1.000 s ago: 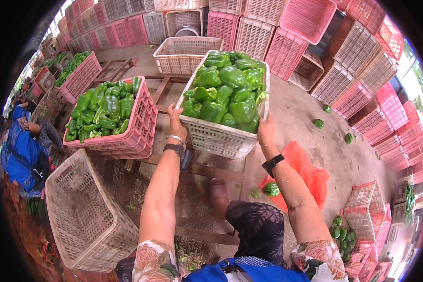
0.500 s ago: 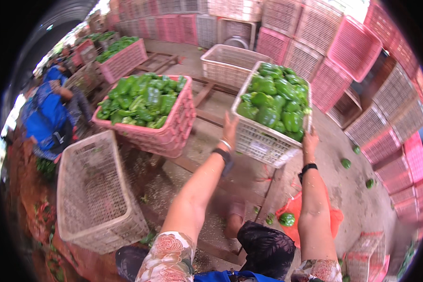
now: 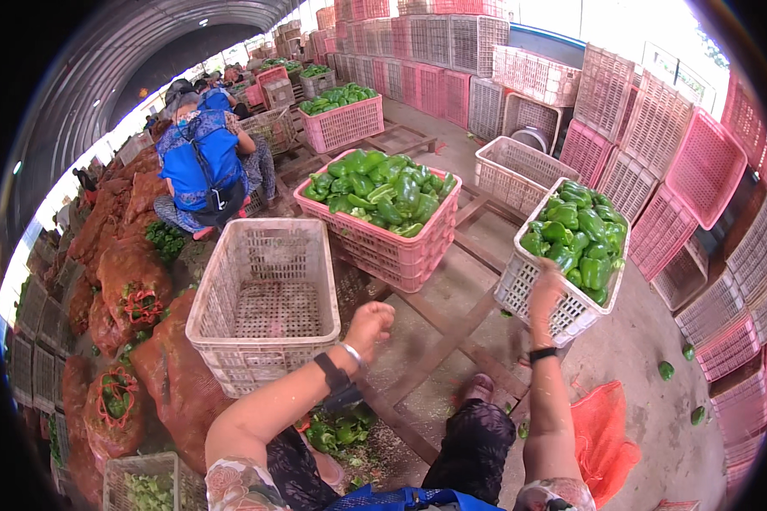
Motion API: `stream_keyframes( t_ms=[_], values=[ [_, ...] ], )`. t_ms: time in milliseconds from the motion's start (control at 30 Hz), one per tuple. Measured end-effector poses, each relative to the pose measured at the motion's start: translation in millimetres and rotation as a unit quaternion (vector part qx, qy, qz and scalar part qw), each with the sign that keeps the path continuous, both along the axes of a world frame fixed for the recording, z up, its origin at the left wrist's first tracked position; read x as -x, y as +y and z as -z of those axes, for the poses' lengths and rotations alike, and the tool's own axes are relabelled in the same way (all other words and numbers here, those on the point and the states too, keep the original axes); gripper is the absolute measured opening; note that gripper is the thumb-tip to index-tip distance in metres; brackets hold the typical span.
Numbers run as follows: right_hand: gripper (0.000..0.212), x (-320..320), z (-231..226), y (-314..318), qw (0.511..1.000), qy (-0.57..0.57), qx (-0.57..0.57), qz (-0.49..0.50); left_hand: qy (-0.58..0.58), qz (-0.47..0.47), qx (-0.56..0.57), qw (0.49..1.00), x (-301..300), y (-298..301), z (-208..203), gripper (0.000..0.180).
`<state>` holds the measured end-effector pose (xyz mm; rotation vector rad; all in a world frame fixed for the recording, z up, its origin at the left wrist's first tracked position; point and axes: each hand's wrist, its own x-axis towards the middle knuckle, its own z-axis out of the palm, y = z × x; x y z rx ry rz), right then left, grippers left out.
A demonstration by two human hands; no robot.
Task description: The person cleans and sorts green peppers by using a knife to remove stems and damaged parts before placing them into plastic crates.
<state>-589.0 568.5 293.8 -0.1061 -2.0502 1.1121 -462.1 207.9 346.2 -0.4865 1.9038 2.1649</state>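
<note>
A white plastic crate (image 3: 528, 294) heaped with green bell peppers (image 3: 579, 230) stands on the wooden frame at the right. My right hand (image 3: 545, 296) is up in front of its near side, smeared by motion; whether it touches the crate is unclear. My left hand (image 3: 371, 330) is over the floor between the crates, its fingers curled with nothing seen in them. To its left is an empty whitish crate (image 3: 260, 358). Beyond it, a stacked pink crate (image 3: 400, 264) carries another heap of green bell peppers (image 3: 383, 189).
Wooden rails (image 3: 418, 311) run across the floor. A red mesh bag (image 3: 603, 434) lies by my right forearm, with loose peppers (image 3: 666, 370) farther right. Stuffed mesh sacks (image 3: 175, 375) line the left. A person in blue (image 3: 200, 162) crouches beyond. Stacked crates (image 3: 665, 230) wall the right.
Both hands held the white crate of peppers earlier; my left hand has let go and drawn back left. The view has turned left, bringing the sacks and crouching person further in.
</note>
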Motion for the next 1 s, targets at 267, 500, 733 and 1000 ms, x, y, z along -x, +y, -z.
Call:
stream_keyframes(
  t_ms=[267,500,733,1000],
  values=[
    [0.023,116.4,-8.3,-182.1,0.99,-0.096,0.015,-0.105,0.073,-0.253,-0.063,0.963,162.7,-9.2,43.0,0.011],
    [0.036,196.0,-9.7,-185.3,0.981,-0.187,0.042,-0.038,0.139,-0.3,0.001,0.944,259.1,-18.5,89.1,0.029],
    [0.049,254.4,5.6,-176.1,0.956,-0.287,0.057,-0.017,0.162,-0.251,0.154,0.942,276.9,6.7,97.3,0.023],
    [0.077,250.9,14.6,-184.5,0.974,-0.091,0.161,-0.134,0.185,-0.205,0.374,0.885,290.9,-31.3,111.7,0.048]
  ],
)
